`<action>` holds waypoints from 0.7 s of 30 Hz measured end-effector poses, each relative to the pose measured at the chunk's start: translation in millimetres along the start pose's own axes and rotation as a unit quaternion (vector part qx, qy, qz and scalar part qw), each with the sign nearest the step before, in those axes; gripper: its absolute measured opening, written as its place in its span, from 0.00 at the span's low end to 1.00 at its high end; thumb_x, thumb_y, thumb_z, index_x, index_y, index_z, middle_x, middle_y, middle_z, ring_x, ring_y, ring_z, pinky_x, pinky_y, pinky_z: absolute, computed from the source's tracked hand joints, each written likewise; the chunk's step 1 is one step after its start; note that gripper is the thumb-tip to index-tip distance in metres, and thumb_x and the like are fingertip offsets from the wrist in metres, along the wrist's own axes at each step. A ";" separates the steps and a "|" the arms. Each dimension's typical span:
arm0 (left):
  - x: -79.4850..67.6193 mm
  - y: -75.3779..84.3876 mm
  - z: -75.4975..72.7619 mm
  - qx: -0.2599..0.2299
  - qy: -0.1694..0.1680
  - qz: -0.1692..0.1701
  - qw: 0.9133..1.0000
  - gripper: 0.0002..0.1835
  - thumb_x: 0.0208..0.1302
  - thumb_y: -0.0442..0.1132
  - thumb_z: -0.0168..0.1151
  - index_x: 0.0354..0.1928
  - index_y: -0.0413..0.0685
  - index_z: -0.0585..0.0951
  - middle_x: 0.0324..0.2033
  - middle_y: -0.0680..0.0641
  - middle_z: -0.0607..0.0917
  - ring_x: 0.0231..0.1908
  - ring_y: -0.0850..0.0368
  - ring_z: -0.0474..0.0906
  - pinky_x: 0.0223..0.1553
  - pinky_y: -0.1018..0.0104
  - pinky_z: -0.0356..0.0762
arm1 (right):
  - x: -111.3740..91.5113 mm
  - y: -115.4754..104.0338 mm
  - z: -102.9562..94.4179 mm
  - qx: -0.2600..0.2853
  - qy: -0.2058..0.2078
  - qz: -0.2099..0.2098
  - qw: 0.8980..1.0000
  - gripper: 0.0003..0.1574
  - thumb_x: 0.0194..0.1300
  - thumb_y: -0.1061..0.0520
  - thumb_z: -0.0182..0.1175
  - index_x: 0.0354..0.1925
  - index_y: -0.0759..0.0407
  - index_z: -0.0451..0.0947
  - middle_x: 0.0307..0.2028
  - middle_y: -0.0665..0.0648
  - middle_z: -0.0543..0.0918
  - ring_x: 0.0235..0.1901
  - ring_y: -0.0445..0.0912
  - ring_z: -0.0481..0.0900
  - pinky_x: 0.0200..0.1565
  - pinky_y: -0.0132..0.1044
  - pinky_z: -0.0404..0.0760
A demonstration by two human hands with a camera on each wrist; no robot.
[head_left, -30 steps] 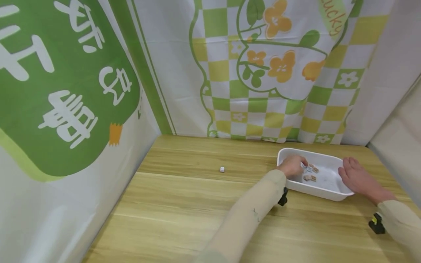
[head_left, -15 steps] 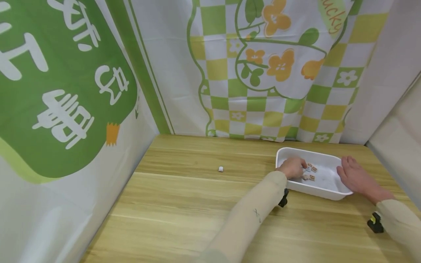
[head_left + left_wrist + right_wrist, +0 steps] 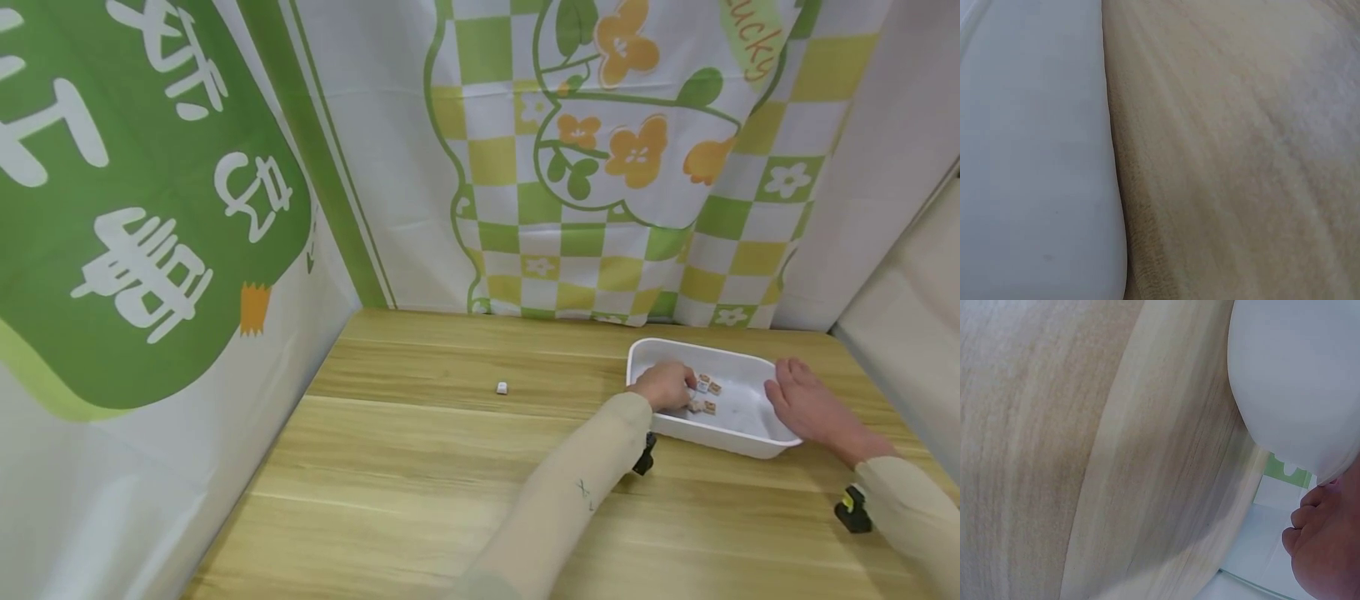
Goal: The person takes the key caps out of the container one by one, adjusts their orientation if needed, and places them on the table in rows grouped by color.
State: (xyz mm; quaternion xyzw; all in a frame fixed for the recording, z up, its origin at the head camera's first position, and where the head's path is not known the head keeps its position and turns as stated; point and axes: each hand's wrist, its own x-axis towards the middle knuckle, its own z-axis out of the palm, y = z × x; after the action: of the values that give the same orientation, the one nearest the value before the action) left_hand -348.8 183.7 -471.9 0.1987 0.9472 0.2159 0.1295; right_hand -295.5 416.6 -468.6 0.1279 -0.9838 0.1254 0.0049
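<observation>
Seemingly, the left hand (image 3: 663,385), fingers curled, grip unclear, picks among small tan-and-white square blocks (image 3: 709,407) in the rectangular white plastic tray (image 3: 720,436) the straight-fingered right hand (image 3: 813,408) steadies; lifting needs a firm pinch.

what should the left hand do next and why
Probably pinch a piece and lift it from the tray: the left hand is down beside several, the right hand rests at the tray's right end, and a white piece lies outside. Whether it already holds one is unclear.
</observation>
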 end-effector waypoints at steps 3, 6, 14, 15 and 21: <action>0.3 0.0 0.0 0.013 -0.001 0.004 1.000 0.09 0.63 0.44 0.65 0.44 0.67 0.84 0.47 0.65 0.82 0.40 0.67 0.75 0.41 0.72 0.71 | 0.1 -0.7 -0.3 -0.003 0.006 -0.004 1.000 0.40 0.80 0.51 0.28 0.66 0.91 0.43 0.63 0.93 0.47 0.65 0.82 0.46 0.68 0.69 0.47; 1.4 0.3 0.4 0.025 0.000 0.009 1.000 0.11 0.62 0.47 0.66 0.46 0.68 0.83 0.48 0.65 0.82 0.40 0.67 0.74 0.40 0.72 0.71 | 0.0 -1.1 -0.5 -0.007 0.004 -0.002 1.000 0.41 0.80 0.51 0.28 0.66 0.91 0.43 0.63 0.92 0.47 0.65 0.82 0.47 0.68 0.69 0.47; 2.0 1.0 -2.1 0.021 0.013 0.027 0.999 0.14 0.62 0.45 0.65 0.50 0.66 0.82 0.47 0.65 0.82 0.39 0.68 0.74 0.39 0.74 0.70 | 0.4 -1.1 0.4 -0.007 0.015 -0.010 1.000 0.40 0.79 0.52 0.29 0.66 0.91 0.42 0.63 0.93 0.47 0.65 0.82 0.48 0.68 0.69 0.47; 2.2 1.0 -2.4 0.017 0.015 0.027 0.999 0.14 0.62 0.44 0.65 0.50 0.65 0.82 0.46 0.65 0.82 0.39 0.69 0.74 0.39 0.75 0.71 | 0.4 -0.6 0.7 -0.008 0.018 -0.010 1.000 0.40 0.79 0.52 0.29 0.66 0.91 0.42 0.63 0.93 0.47 0.65 0.82 0.48 0.68 0.69 0.48; 2.6 1.0 -5.4 0.015 0.036 0.046 0.998 0.13 0.65 0.43 0.60 0.50 0.63 0.82 0.47 0.64 0.83 0.43 0.71 0.76 0.45 0.78 0.72 | 0.5 2.6 2.7 -0.001 0.008 -0.004 1.000 0.42 0.79 0.49 0.27 0.66 0.90 0.41 0.64 0.93 0.45 0.66 0.82 0.45 0.69 0.68 0.45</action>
State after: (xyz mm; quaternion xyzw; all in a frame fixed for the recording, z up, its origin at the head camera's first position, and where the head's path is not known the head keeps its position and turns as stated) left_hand -352.5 183.7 -467.1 0.2361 0.9442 0.2144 0.0828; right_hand -296.5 418.3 -471.9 0.1304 -0.9834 0.1256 0.0129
